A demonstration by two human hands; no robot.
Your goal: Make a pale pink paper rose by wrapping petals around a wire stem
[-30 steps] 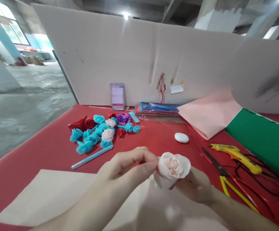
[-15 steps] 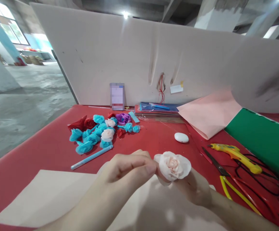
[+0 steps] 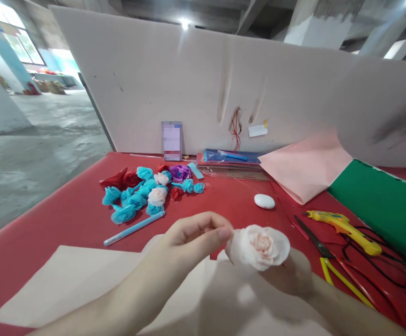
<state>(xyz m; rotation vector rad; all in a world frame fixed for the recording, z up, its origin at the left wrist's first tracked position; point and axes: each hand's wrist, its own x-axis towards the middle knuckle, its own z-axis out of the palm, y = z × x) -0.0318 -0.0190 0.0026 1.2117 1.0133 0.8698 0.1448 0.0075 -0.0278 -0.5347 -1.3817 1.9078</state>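
A pale pink paper rose [image 3: 261, 244] faces up over the front of the table. Behind and below it is my right hand [image 3: 290, 275], closed around the flower's base; its fingertips are mostly hidden by the petals. On the left side of the rose, my left hand [image 3: 201, 240] pinches the edge of a loose white-pink petal between thumb and forefinger. Beneath both hands lie pale pink paper sheets [image 3: 73, 280] on the red table.
A heap of blue, red, pink and purple paper flowers [image 3: 134, 201] lies at left, beside a blue pen [image 3: 134, 228]. A white case [image 3: 264, 201] sits centrally. Scissors [image 3: 319, 245], a yellow glue gun [image 3: 346, 228] and a green board [image 3: 381, 205] are at right. A phone [image 3: 171, 141] leans behind.
The rose and my right hand have shifted a little right and down. My left fingers now hold a petal edge drawn out from the flower's left side.
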